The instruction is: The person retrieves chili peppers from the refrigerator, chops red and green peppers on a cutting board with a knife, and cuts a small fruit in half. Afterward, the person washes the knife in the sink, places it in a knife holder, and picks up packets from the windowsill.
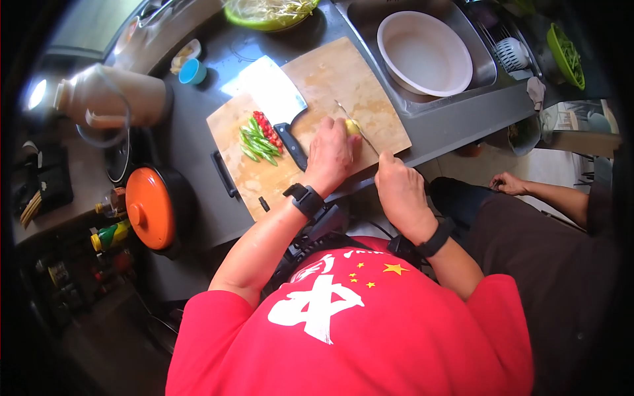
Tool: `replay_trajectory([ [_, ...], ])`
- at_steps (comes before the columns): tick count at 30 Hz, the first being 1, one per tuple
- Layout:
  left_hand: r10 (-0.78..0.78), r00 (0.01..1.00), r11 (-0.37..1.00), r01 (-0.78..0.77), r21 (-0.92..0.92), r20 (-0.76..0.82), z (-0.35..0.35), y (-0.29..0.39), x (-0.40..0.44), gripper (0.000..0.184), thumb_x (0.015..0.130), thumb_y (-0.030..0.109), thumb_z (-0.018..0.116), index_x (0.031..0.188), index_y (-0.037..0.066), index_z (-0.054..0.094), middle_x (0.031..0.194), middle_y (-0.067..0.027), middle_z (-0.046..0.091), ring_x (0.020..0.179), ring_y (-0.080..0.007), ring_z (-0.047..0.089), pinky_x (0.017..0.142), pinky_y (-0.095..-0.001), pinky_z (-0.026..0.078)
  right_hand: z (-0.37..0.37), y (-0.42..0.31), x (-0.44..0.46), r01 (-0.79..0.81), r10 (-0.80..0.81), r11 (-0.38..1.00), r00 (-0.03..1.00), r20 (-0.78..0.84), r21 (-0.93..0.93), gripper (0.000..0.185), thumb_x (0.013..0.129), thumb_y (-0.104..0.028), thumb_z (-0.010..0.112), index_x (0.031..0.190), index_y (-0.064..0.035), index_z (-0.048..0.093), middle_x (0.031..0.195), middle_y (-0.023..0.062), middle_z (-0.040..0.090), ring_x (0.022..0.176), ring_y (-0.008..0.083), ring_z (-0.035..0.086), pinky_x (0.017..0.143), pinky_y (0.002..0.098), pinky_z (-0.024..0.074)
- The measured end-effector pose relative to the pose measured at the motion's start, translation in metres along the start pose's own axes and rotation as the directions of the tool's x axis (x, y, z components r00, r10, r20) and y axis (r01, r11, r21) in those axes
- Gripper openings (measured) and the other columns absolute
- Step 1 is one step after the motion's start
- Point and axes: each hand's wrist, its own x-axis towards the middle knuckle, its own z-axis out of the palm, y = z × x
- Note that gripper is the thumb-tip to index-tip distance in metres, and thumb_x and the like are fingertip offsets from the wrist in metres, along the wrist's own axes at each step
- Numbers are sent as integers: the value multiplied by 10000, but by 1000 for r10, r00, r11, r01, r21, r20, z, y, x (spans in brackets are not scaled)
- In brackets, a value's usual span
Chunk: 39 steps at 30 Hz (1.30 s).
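My left hand [328,153] is closed over a small pale-yellow piece of food [352,127], pressing it on the wooden cutting board [330,66]. The piece looks like peeled ginger, though fingers partly cover it. My right hand [399,181] grips a narrow knife [367,142] whose thin blade stands edge-on right beside the yellow piece. Left of my left hand lies a wide cleaver [267,86] with a black handle. Sliced green peppers [256,144] and chopped red peppers [267,129] form a small pile on the board, next to that handle.
A white basin [422,49] sits in the sink [492,69] at upper right. Bean sprouts fill a green bowl [267,23] at the back. A blue cup [192,71], a large jug [115,96] and an orange-lidded pot [150,208] stand leftward. Another person's hand [508,183] is at right.
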Motion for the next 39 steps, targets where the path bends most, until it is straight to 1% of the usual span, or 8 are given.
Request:
replay_trajectory([
  [8,-27,999,999,27,25,33,-1,4,5,255,882,182,622,985,-39,547,998,-261,533,898,-465,571,770,-513,481,6,-3,32,92,-90,996,991,-103,13,42,896,-45,483,899,-6,498,727,205,645,679,365,674,586,429,551],
  [12,4,1000,1000,-4,26,0,-1,2,5,256,873,180,629,972,-44,552,982,-259,539,892,-462,573,768,-510,482,-5,2,-1,-11,15,997,999,48,-83,36,888,-35,488,899,-2,497,714,204,637,681,368,674,584,429,550],
  [16,-30,1000,999,30,38,2,4,3,6,260,865,176,637,971,-46,553,967,-258,540,889,-457,568,771,-503,483,7,0,33,111,-109,994,990,-84,16,36,877,-33,502,874,2,493,699,210,631,663,373,669,581,441,545],
  [21,42,999,997,-43,59,3,1,1,4,253,856,167,644,965,-43,557,964,-253,543,888,-443,564,768,-489,482,-7,6,3,6,-7,1000,999,40,23,30,874,-16,484,889,0,505,715,230,639,694,396,667,601,473,540],
  [28,14,1000,998,-14,54,2,3,0,5,248,864,162,642,954,-51,552,953,-251,539,877,-445,561,756,-488,478,12,-4,50,108,-106,993,993,-55,38,72,901,-59,478,873,-6,517,716,224,640,683,386,665,603,474,534],
  [32,12,1000,1000,-12,23,2,3,-4,4,255,871,176,641,948,-49,549,950,-250,538,864,-448,561,757,-489,477,12,1,20,-42,43,999,998,36,-31,55,887,-47,501,908,2,513,751,232,652,693,386,679,609,457,555],
  [35,0,1000,1000,0,1,12,3,-4,4,254,879,186,634,963,-39,552,957,-249,539,869,-452,562,759,-495,473,8,2,16,-19,25,995,998,63,-94,47,882,-36,500,900,5,516,744,237,651,690,389,677,605,453,554],
  [39,-5,1000,1000,5,16,6,3,-2,4,243,896,196,614,1001,-17,561,964,-246,544,889,-459,564,764,-502,467,15,5,38,52,-52,999,999,12,-4,47,883,-39,503,878,6,518,715,238,645,688,394,674,608,465,551],
])
